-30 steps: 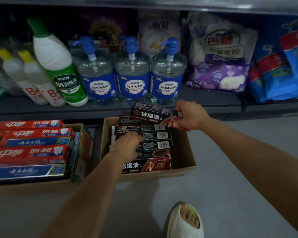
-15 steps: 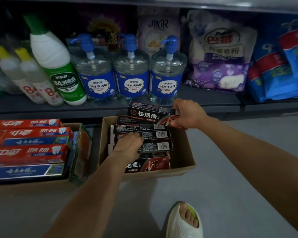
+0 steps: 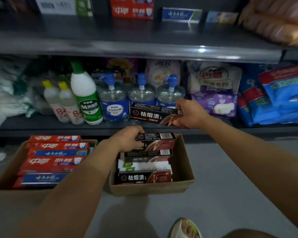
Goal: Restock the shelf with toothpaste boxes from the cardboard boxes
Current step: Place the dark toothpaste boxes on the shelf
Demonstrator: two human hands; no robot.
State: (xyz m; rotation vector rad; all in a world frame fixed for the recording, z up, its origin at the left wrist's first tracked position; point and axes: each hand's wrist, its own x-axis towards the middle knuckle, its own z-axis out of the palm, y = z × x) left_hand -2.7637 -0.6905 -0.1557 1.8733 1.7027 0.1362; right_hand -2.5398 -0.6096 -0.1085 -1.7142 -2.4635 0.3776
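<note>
Here your right hand [image 3: 190, 114] grips one black box [image 3: 155, 114] lifted before the three pump bottles [image 3: 141, 95]; your left hand [image 3: 127, 140] grips another [image 3: 157, 140] atop the right carton [image 3: 184, 170], which shows three more black ones and a white one. The left carton [image 3: 9, 170] holds six red and blue boxes. Grey floor, dark shelves [image 3: 144, 47]; the top shelf's stock is blurred and cut off.

Two cardboard boxes [image 3: 184, 162] [image 3: 10, 170], three pump bottles [image 3: 113, 100] [image 3: 141, 93] [image 3: 169, 93]

Black-and-red toothpaste boxes [image 3: 156, 113] in a brown cardboard box [image 3: 183, 162]; red-and-blue toothpaste cartons [image 3: 56, 152]; blue-labelled pump bottles [image 3: 113, 100].
</note>
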